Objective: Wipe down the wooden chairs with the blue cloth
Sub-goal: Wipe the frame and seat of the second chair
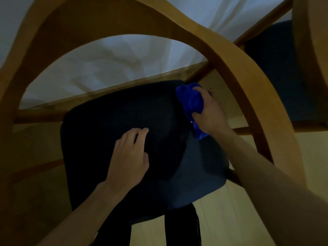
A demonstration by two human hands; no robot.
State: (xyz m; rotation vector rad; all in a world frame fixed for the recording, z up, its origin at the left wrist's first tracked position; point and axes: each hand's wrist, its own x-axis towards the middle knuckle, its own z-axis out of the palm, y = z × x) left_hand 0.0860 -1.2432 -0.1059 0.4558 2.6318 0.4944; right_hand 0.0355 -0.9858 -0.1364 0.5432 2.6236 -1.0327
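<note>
Right hand (209, 110) grips bunched blue cloth (190, 100) at far right corner of near chair's dark seat (106, 139), left hand (129, 157) flat, fingers relaxed, on cushion; dim light, wiped area unclear, second chair (301, 50) probably pending.

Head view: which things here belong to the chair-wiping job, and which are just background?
Job: blue cloth gripped by right hand; wooden chair; left hand resting on its dark seat; second chair.
Background: white curtain, floor.

Left hand (128, 157) rests flat, fingers (140, 133) spread; right hand (208, 110) grips, fingers curled.
</note>
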